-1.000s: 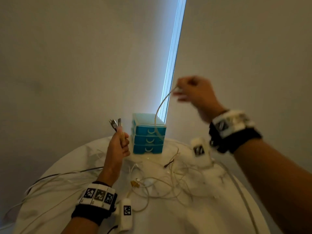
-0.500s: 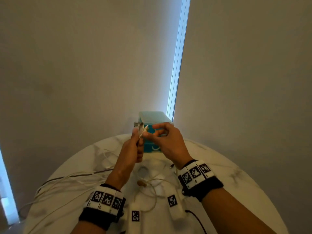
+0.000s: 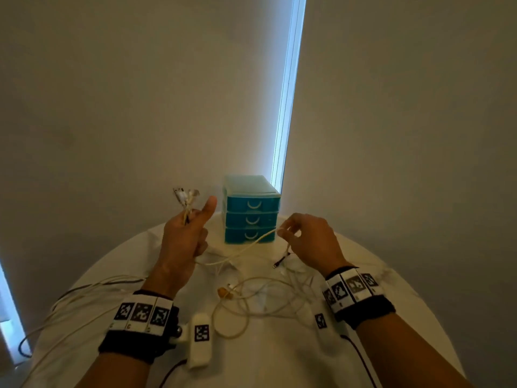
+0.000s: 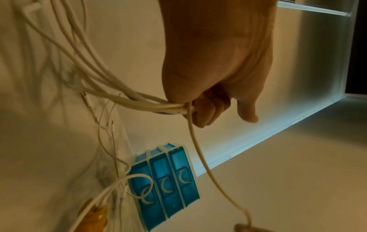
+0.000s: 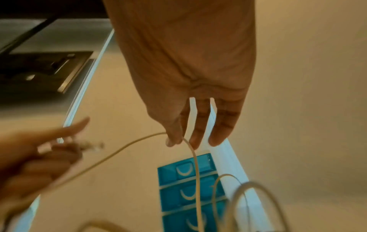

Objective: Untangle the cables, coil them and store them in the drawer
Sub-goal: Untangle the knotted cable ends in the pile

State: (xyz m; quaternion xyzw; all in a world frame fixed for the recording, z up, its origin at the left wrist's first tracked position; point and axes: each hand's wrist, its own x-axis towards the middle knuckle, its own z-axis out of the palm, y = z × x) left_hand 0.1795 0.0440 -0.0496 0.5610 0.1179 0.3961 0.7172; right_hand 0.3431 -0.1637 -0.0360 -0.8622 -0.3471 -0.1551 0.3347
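Note:
My left hand (image 3: 190, 225) grips a bundle of white cables (image 4: 127, 100), thumb raised, with their plug ends (image 3: 184, 196) sticking up above the fist. One white cable (image 3: 246, 247) runs from that fist across to my right hand (image 3: 299, 236), which pinches it between thumb and fingertips (image 5: 178, 138) in front of the drawer unit. The blue three-drawer unit (image 3: 251, 217) stands at the table's far edge, all drawers closed. More tangled white cables (image 3: 265, 298) lie on the round white table (image 3: 279, 354) between my wrists.
A small orange-brown tag (image 3: 225, 293) sits in the tangle. Several long cables (image 3: 84, 298) trail off the table's left edge. A black-tipped cable end (image 3: 279, 261) lies below my right hand. Walls and a bright window strip (image 3: 288, 93) close in behind the drawers.
My hands, together at the plug ends half a second ago, have parted. The right hand slid right and down along one cable; the left moved slightly left with the bundle.

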